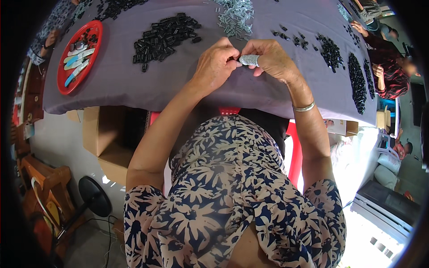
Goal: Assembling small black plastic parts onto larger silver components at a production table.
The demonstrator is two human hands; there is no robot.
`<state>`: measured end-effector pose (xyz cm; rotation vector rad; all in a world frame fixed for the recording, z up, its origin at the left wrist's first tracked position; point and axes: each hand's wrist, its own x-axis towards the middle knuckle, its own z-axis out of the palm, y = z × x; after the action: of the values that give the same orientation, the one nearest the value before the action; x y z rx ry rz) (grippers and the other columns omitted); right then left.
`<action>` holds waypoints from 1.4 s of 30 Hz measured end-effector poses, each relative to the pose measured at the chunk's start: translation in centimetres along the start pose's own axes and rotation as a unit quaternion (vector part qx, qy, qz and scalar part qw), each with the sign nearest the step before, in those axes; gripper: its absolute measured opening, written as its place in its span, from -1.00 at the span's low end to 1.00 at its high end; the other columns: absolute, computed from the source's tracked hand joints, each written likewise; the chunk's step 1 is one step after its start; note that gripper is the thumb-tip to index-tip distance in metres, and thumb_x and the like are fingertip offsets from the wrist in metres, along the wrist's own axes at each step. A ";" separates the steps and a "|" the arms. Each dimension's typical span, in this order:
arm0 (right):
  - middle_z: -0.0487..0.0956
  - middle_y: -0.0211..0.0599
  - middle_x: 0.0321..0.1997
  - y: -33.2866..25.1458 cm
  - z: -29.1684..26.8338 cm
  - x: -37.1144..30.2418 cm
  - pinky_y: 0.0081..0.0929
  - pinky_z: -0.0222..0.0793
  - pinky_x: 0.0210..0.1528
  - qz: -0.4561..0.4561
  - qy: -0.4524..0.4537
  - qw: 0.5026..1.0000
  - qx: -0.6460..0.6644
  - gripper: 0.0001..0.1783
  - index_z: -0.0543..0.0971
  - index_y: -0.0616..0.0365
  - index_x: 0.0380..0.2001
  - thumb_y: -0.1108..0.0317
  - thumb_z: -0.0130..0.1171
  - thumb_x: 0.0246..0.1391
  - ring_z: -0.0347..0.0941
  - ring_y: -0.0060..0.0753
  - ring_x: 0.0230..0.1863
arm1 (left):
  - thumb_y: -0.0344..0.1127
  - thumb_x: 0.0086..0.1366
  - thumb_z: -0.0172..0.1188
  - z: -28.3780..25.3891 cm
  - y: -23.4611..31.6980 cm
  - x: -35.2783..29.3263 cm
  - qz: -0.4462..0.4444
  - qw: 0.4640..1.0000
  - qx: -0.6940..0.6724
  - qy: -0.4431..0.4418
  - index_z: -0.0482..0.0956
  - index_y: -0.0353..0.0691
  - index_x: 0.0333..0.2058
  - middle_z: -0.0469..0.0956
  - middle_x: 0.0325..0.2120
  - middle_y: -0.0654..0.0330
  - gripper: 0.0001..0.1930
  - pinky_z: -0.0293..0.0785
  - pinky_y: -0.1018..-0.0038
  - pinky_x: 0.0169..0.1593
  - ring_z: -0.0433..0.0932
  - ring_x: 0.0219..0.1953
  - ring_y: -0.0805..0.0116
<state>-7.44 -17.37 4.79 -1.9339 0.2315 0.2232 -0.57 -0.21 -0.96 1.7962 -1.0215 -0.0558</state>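
Above the near part of the cloth-covered table, my left hand (215, 66) and my right hand (276, 61) meet fingertip to fingertip. Both are closed in a pinch, and whatever they hold is too small and too covered by the fingers to make out. A silvery wrap (249, 60) goes round one finger of my right hand. Just beyond my fingers lies a heap of small clear pieces (236, 18). Left of it spreads a pile of short black cylindrical pieces (166, 38).
A red oval tray (60, 73) at the left holds knife-like tools with white and blue handles. More black pieces (330, 52) lie in groups on the purple-grey cloth (268, 96) at the right. A person (389, 67) sits at the right edge; another person's hand (52, 38) shows far left.
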 end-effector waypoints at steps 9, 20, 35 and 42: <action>0.49 -0.45 -0.48 -1.4 -0.7 1.2 -0.69 0.41 -0.54 0.047 -0.049 0.997 -0.026 -0.95 0.58 0.19 -0.43 0.48 0.20 -0.03 0.40 -0.66 -0.49 | -0.43 0.02 0.36 -1.1 -0.4 0.7 0.025 0.998 0.002 -0.057 0.60 -0.34 -0.39 0.44 -0.47 0.16 -0.82 0.40 0.37 -0.33 0.48 -0.45 0.22; 0.44 -0.53 -0.52 -0.2 -0.9 1.6 -0.66 0.46 -0.47 0.069 -0.106 0.990 0.059 -0.82 0.54 0.09 -0.46 0.28 0.32 0.00 0.38 -0.72 -0.51 | -0.45 -0.01 0.39 -0.6 0.6 0.6 -0.045 0.997 -0.066 -0.005 0.64 -0.37 -0.40 0.47 -0.54 0.22 -0.82 0.36 0.51 -0.42 0.47 -0.52 0.45; 0.54 -0.39 -0.38 -0.1 -0.8 2.4 -0.47 0.59 -0.41 0.104 -0.062 0.993 -0.003 -0.84 0.60 0.16 -0.26 0.37 0.23 0.07 0.48 -0.57 -0.47 | -0.49 -0.03 0.41 -0.7 -0.2 1.6 -0.034 0.998 -0.034 -0.047 0.64 -0.39 -0.42 0.39 -0.56 0.30 -0.82 0.31 0.55 -0.42 0.38 -0.52 0.54; 0.54 -0.39 -0.41 0.6 -0.2 2.3 -0.47 0.59 -0.43 0.081 -0.031 0.996 -0.014 -0.83 0.59 0.15 -0.30 0.33 0.27 0.04 0.50 -0.56 -0.48 | -0.49 -0.02 0.40 -0.7 -0.6 1.5 -0.039 0.998 0.001 -0.047 0.63 -0.37 -0.36 0.41 -0.54 0.33 -0.79 0.34 0.58 -0.38 0.40 -0.50 0.56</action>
<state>-5.42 -17.93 3.70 -1.9335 0.3450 0.3953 1.11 -0.66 -0.49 1.8495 -1.0175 -0.1892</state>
